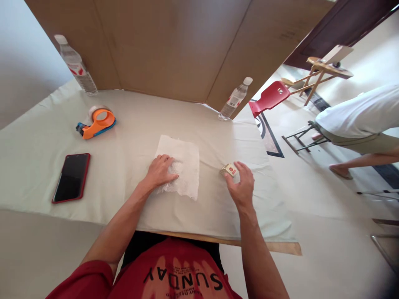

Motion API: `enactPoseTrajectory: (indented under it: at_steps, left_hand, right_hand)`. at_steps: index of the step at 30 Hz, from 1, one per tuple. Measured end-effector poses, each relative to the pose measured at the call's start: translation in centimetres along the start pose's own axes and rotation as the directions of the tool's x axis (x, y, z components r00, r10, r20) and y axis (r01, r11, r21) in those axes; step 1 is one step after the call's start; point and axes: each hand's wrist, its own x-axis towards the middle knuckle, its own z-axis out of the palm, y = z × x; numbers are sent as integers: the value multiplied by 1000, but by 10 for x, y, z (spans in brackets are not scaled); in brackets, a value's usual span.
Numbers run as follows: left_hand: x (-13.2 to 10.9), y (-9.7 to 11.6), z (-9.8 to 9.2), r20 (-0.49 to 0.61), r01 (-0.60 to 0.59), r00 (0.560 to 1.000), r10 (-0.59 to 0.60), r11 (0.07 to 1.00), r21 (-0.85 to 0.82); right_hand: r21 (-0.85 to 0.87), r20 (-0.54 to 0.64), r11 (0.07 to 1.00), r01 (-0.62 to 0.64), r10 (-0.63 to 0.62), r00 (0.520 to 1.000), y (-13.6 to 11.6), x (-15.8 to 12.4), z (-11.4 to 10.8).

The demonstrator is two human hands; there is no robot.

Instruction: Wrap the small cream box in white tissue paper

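A white, crinkled sheet that looks like bubble wrap lies spread on the cloth-covered table in front of me. My left hand rests on its left part, palm down, with the fingers stretched out. To the right of the sheet is a small pale-gold box with a red mark, standing slightly tilted. The thumb and fingertips of my right hand are at its near and right edges, with the box between them. The palm stays apart from the box.
On the left are a phone with a red edge and an orange tape dispenser. Two water bottles stand before a tall cardboard screen. Right of the table are a red chair and a bending person.
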Motion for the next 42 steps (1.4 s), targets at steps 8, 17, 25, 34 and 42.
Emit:
enactPoseTrajectory:
  at_steps: [8, 17, 25, 34, 42]
  left_hand:
    - [1, 4, 13, -81, 83, 994, -72, 987, 138]
    - [-2, 6, 10, -57, 9, 998, -1, 989, 144]
    - [-3, 5, 14, -68, -2, 998, 13, 987, 158]
    - [9, -18, 8, -182, 95, 977, -111, 991, -96]
    - [11, -24, 9, -148, 66, 986, -72, 997, -45]
  right_hand:
    - [132, 516, 946, 295, -320, 794, -101, 4, 51]
    - [155, 347, 949, 276, -313, 884, -59, 10, 48]
    - [-41, 58, 989, -145, 147, 987, 30, 2, 2]
    - [445, 86, 888, -119, 90, 992, -27, 7, -1]
    - [548, 309, 836, 35, -241, 920, -95, 20, 73]
